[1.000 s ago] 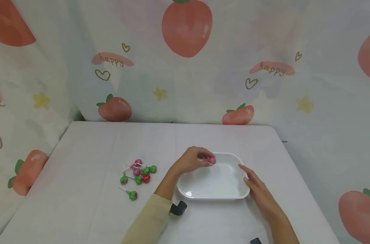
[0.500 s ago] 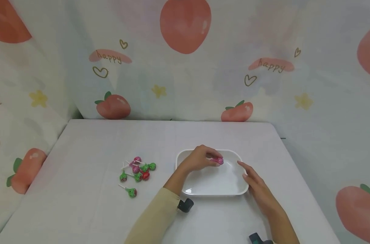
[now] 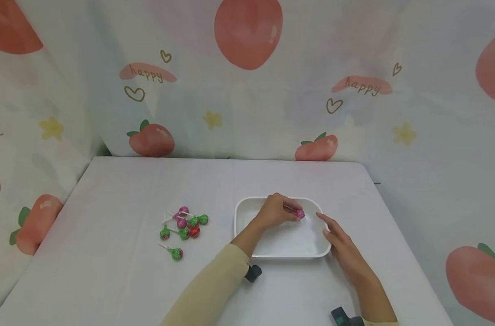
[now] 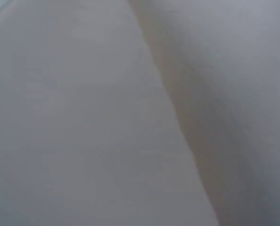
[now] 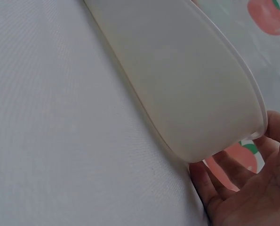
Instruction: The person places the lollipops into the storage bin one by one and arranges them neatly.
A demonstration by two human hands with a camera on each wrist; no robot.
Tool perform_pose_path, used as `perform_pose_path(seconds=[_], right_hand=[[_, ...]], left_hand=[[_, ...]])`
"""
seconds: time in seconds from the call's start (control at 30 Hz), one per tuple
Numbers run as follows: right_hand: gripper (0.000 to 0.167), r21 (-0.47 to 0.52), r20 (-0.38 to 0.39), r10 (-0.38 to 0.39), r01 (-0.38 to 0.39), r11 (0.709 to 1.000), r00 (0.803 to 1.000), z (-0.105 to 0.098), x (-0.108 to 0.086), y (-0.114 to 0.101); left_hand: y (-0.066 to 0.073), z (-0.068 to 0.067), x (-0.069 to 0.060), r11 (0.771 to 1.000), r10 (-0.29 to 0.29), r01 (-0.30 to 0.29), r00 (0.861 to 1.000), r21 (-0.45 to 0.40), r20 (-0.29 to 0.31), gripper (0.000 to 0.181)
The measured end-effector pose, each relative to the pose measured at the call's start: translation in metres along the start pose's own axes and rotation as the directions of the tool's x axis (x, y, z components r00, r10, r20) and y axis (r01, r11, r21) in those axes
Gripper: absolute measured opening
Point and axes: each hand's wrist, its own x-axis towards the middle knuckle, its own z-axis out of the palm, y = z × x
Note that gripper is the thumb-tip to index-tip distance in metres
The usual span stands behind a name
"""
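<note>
White tray [image 3: 288,257] taken as landmark. Left hand [image 3: 276,211] inside the tray's outline, thumb and fingers pinching a pink lollipop [image 3: 300,213] by its stick end, wrapped head outward, right of tray centre; whether it touches the tray floor, cannot tell. Left wrist view: pale blur, no fingers. Right hand [image 3: 342,242] at the tray's right end, fingers loosely spread against rim and outer wall, not clenched. Loose pile of lollipops [image 3: 184,233], green, pink and red, well left of the tray; one green lollipop [image 3: 176,254] apart from it, closer to the tray's near-edge line. Risks, my judgement: round head could roll along the smooth tray floor if let go high; left forearm, crossing the tray's near rim, could knock it; an uneven right-hand push could skew the tray.
</note>
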Motion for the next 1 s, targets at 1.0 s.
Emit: perform_pose_path(seconds=[1.0], right_hand=[[0.051,0.002,-0.003,0.020,-0.020,1.000,1.000,0.000,0.003,0.001]], left_hand=[[-0.006,0.012,0.004,0.968,0.020,-0.007,0.999,0.251,-0.049,0.024]])
